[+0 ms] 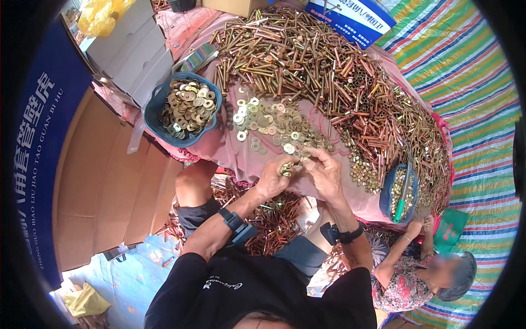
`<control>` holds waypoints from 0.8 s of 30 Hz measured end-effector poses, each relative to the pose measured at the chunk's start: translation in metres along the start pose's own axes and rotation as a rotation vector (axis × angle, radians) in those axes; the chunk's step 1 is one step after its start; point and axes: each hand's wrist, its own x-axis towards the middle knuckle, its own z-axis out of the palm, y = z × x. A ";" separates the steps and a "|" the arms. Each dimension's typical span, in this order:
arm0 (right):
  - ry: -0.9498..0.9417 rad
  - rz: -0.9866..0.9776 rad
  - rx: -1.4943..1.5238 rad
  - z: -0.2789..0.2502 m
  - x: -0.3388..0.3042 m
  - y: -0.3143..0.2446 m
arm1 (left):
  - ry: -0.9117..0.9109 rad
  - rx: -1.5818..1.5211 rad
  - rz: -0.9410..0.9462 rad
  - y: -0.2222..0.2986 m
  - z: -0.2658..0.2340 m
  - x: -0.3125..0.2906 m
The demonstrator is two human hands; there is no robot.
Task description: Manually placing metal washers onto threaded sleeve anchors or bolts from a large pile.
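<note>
Over the near edge of the pink-covered table, my hands meet close together. My left hand is closed around several small gold-coloured metal fasteners; whether they are bolt ends or nuts cannot be made out. The fingers of my right hand pinch a small washer right beside them. Just beyond my fingertips lies a spread of loose flat washers. To the left stands a blue basin filled with more washers.
A large heap of long bolts and sleeves curves across the table's far and right sides. Small nuts lie near a blue container with a green-handled tool. Cardboard boxes line the left. Another person works at lower right.
</note>
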 end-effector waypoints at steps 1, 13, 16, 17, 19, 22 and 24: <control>-0.019 0.002 -0.010 -0.002 0.000 -0.001 | -0.002 0.002 -0.008 0.001 0.001 0.001; -0.051 -0.376 -0.504 -0.001 -0.002 -0.015 | 0.005 -0.007 0.003 0.008 0.001 -0.001; -0.055 -0.357 -0.467 -0.002 -0.005 -0.012 | 0.000 0.014 0.008 0.007 0.000 -0.003; -0.049 -0.360 -0.468 0.000 -0.005 -0.013 | -0.007 0.033 0.012 0.005 -0.001 -0.003; -0.007 -0.342 -0.476 0.003 -0.005 -0.014 | -0.007 0.024 0.003 0.003 -0.001 -0.002; 0.055 -0.266 -0.448 0.006 -0.003 -0.011 | -0.004 0.007 -0.015 0.004 0.001 0.000; 0.096 -0.192 -0.451 0.006 0.000 -0.016 | -0.043 0.027 -0.004 0.007 -0.003 0.007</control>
